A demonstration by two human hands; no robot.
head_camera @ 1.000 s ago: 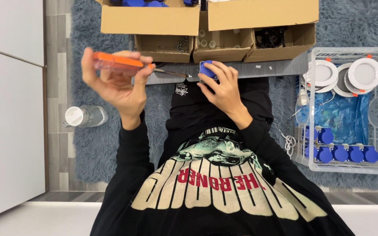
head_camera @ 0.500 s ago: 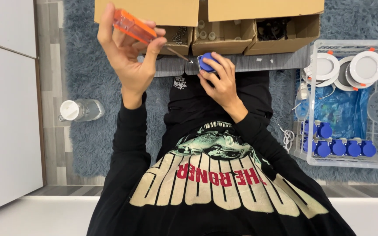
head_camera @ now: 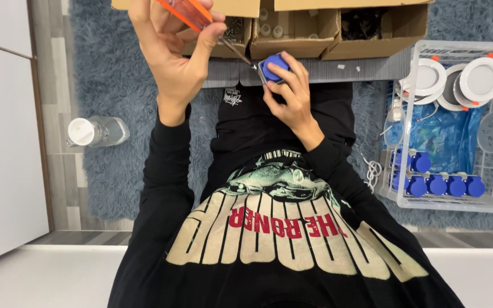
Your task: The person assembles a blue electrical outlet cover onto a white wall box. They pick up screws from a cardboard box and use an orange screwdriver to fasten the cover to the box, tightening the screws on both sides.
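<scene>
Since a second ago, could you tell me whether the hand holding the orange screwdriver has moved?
Yes. The left hand with the orange screwdriver went from below the cardboard box flap to over it, toward the blue part.

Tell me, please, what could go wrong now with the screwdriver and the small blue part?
1. The screwdriver tip meets the blue part, which the right hand holds above the lap with no support under it. A slip could jab its fingers.
2. The left hand grips only the orange handle, far from the tip, so the thin shaft may wobble off the part.
3. Anything small that drops could get lost in the shaggy rug.
</scene>
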